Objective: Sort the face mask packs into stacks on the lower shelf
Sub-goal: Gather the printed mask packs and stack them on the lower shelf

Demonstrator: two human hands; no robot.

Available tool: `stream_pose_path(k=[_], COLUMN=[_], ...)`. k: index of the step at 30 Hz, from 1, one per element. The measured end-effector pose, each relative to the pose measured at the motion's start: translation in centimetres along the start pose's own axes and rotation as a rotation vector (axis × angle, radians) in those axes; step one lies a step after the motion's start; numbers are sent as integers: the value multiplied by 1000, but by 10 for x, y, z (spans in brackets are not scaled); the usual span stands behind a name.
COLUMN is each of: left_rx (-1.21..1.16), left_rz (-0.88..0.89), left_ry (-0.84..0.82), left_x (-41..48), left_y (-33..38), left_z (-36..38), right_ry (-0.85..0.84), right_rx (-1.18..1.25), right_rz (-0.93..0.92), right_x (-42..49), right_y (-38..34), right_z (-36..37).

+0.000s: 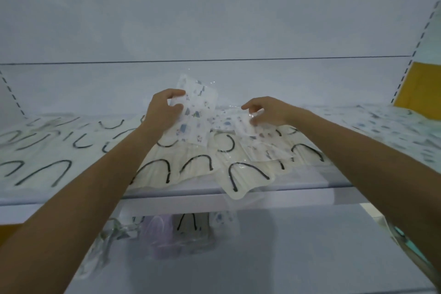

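The curled fingers of the left hand grip a white face mask pack printed with small blue figures, sealed in clear film and held tilted up off the pile. Just to the right, the bent fingers of the right hand pinch the film of a second printed pack, which lies flat. Under and around both hands, cream mask packs with black ear loops lie spread over the white upper shelf, one drooping past its front edge. Farther right of the right hand lie more blue-printed packs, with a yellow panel behind them. Below the hands, on the lower shelf, stand a purple pack, a cream one and a printed one.
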State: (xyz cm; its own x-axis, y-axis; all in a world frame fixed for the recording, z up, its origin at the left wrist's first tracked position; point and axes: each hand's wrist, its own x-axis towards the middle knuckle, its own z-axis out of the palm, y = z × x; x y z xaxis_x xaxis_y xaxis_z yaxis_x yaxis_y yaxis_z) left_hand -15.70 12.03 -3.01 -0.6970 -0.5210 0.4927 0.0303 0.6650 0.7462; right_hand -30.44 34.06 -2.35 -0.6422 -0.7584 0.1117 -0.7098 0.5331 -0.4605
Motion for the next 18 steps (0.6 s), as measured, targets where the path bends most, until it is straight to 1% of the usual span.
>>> stream_pose_path(k=[3,8,12,14,16,17,18], left_rx=[-20,-30,-72,-203,-409,-456,-430], left_rz=[-1,15,40,12,-47,-37,4], left_ry=[-8,-20,-44,-76,-98,-96,-92], left_x=[1,2,2,2,2,3,4], left_y=[-4,-7,-5,2,11,12,14], left_z=[1,1,3,4,3,3,2], right_ry=[62,88,157,178,223,250,278], right_rx=[35,121,312,415,508,534,542], right_rz=[-39,-90,-131,-168,-188,-199,-218], right_x=[-1,-4,0,7,21,28,35], right_y=[-4,-15,-36,-50,-62,-68,-74], right_z=[-2,-10,-22,-26,-27,-26,-25])
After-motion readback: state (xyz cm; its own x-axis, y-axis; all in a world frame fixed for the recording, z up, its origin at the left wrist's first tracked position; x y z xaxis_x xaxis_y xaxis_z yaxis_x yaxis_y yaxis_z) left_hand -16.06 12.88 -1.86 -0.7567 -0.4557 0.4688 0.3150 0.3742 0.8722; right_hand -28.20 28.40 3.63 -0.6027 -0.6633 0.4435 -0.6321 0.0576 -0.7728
